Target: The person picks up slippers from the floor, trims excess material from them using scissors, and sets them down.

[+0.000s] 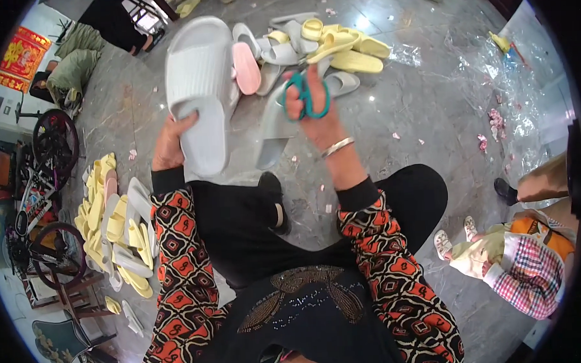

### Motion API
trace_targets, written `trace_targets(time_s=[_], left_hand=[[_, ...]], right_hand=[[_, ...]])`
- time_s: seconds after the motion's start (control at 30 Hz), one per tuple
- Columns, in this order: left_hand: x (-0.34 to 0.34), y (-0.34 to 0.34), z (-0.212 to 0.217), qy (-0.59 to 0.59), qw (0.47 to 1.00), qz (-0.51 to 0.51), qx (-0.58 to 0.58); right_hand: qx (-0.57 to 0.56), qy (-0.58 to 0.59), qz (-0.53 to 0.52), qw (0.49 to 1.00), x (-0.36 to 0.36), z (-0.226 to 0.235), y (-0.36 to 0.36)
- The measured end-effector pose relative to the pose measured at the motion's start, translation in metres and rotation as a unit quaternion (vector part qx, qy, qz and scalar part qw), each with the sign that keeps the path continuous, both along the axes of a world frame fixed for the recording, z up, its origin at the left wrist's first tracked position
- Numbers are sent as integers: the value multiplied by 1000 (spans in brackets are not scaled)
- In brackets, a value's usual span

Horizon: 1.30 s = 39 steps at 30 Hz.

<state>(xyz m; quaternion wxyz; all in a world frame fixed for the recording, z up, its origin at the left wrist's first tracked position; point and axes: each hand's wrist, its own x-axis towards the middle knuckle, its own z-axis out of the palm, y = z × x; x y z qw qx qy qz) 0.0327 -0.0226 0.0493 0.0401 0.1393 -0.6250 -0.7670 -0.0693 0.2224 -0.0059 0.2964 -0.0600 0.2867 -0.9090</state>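
Observation:
My left hand [172,142] grips a pale grey slide slipper [202,136] by its heel end, thumb on the footbed. It is raised off the floor, and another sole edge shows close behind it. In my right hand [324,126] are teal-handled scissors [308,103], with fingers through the loops; the blades cannot be made out. Just left of that hand is a darker grey slipper [273,134]; whether the hand touches it is unclear. Beyond both hands lies a loose pile of grey and yellow slippers [357,61], with a pink slipper [246,68] at its left.
A second heap of yellow and grey slippers [116,226] lies to my left, near a bicycle [38,197]. On the right sits a child in a checked top [527,275], beside another person's leg [543,179]. Clear plastic film [455,48] and pink scraps [495,120] litter the tiled floor.

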Motion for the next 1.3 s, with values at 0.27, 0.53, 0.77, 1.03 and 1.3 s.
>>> trace_targets(time_s=[0.27, 0.53, 0.77, 1.03, 1.3], left_hand=[[-27, -3, -21, 266, 758, 330, -496], [-24, 1, -26, 251, 849, 287, -365], [-23, 14, -24, 178, 878, 308, -321], [-18, 4, -25, 111, 857, 331, -379], [-37, 11, -4, 6, 921, 367, -132]], right_hand=[[451, 8, -387, 805, -86, -199, 87], [732, -37, -241, 636, -44, -278, 43], [718, 37, -200, 665, -71, -304, 22], [761, 6, -140, 633, -90, -323, -20], [674, -56, -58, 734, -57, -353, -33]])
